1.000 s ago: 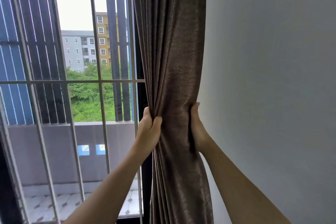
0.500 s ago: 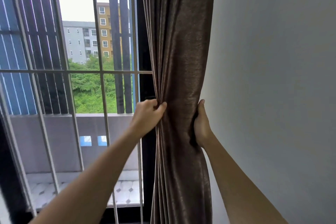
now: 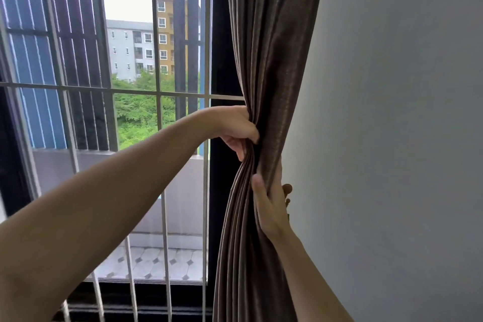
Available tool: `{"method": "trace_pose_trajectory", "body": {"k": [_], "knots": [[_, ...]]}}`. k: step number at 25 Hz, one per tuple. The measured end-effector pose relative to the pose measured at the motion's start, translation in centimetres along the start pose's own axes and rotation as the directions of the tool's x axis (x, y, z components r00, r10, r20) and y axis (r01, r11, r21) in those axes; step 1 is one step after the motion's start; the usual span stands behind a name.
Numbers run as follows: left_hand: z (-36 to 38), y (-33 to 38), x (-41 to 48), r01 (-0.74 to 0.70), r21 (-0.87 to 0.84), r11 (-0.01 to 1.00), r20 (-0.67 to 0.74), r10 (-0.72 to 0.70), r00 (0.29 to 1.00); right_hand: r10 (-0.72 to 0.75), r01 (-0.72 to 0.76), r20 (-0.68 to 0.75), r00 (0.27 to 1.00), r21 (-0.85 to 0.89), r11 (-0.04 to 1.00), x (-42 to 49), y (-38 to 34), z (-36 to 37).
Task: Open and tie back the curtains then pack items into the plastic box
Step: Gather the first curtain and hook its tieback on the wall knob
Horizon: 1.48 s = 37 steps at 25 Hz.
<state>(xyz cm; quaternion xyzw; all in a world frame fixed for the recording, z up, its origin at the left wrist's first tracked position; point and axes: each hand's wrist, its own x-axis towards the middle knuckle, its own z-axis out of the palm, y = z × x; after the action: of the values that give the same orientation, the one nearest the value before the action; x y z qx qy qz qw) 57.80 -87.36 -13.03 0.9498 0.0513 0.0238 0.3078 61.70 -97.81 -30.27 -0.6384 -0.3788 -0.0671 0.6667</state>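
A brown curtain point(image 3: 271, 47) hangs gathered into a thick bunch at the window's right edge, against the wall. My left hand point(image 3: 235, 131) grips the bunch from the left at mid height, fingers curled into the folds. Just below, my right hand point(image 3: 270, 204) holds the bunch from the right, its thumb across the front folds and its fingers hidden behind the cloth. A small brown wooden hook point(image 3: 287, 191) sticks out of the wall right behind my right hand. No plastic box is in view.
The window point(image 3: 130, 112) with grey metal bars fills the left side, with a dark frame post point(image 3: 222, 191) beside the curtain. A plain grey wall point(image 3: 392, 138) fills the right side. Beyond the bars lie a tiled balcony and buildings.
Both hands have squeezed the curtain into a tighter bunch and pushed it right toward the wall. My right hand dropped lower and now wraps the folds; the wall hook has come into view.
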Motion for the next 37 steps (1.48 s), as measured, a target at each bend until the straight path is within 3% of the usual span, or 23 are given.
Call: {"method": "trace_pose_trajectory", "body": {"k": [6,13,17,19,20,21,22,24,25,28,31,35,37], "knots": [[1.1,0.3,0.1,-0.058,-0.135,0.989,0.043,0.064,0.997,0.052,-0.06,-0.07,0.996,-0.113,0.992,-0.2,0.8,0.5],[1.1,0.5,0.6,-0.106,-0.104,0.989,0.12,0.118,0.986,0.141,-0.165,-0.178,0.974,-0.129,0.978,0.2,1.2,1.8],[1.4,-1.1,0.0,-0.125,-0.229,0.965,0.095,0.15,0.984,0.113,-0.148,-0.187,0.976,-0.189,0.971,0.1,1.7,-0.1],[2.3,-3.9,-0.2,-0.132,-0.5,0.856,0.107,0.212,0.971,0.092,-0.128,-0.173,0.981,-0.212,0.969,0.2,2.0,-2.5],[3.4,-5.7,0.1,-0.108,-0.666,0.738,0.089,0.223,0.971,0.077,-0.113,-0.172,0.982,-0.212,0.971,0.3,2.2,-3.8],[5.2,-7.6,0.7,-0.073,-0.771,0.633,0.051,0.177,0.983,0.058,-0.094,-0.176,0.983,-0.205,0.974,0.3,2.3,-5.1],[7.5,-9.3,1.8,-0.035,-0.795,0.606,0.008,0.068,0.998,0.042,-0.08,-0.185,0.982,-0.201,0.976,0.5,2.5,-6.5],[12.7,-12.1,4.2,0.088,-0.651,0.754,-0.083,-0.186,0.979,0.023,-0.06,-0.2,0.98,-0.185,0.981,1.0,2.8,-8.8],[15.3,-12.7,5.3,0.14,-0.582,0.801,-0.096,-0.238,0.966,0.024,-0.063,-0.21,0.977,-0.179,0.982,1.2,3.1,-10.2],[20.0,-12.4,7.5,0.147,-0.454,0.879,-0.128,-0.228,0.965,0.027,-0.067,-0.22,0.975,-0.175,0.982,1.9,3.4,-13.3],[22.3,-11.5,9.9,0.2,-0.437,0.877,-0.128,-0.28,0.951,0.033,-0.077,-0.236,0.971,-0.178,0.981,2.1,3.6,-15.3],[25.7,-12.2,13.2,0.256,-0.267,0.929,-0.071,-0.284,0.956,0.009,-0.061,-0.233,0.972,-0.217,0.974,2.5,3.8,-16.8],[27.1,-12.8,14.0,0.272,-0.355,0.895,-0.039,-0.305,0.952,0.003,-0.054,-0.225,0.974,-0.224,0.973,2.6,3.9,-17.2]]}}
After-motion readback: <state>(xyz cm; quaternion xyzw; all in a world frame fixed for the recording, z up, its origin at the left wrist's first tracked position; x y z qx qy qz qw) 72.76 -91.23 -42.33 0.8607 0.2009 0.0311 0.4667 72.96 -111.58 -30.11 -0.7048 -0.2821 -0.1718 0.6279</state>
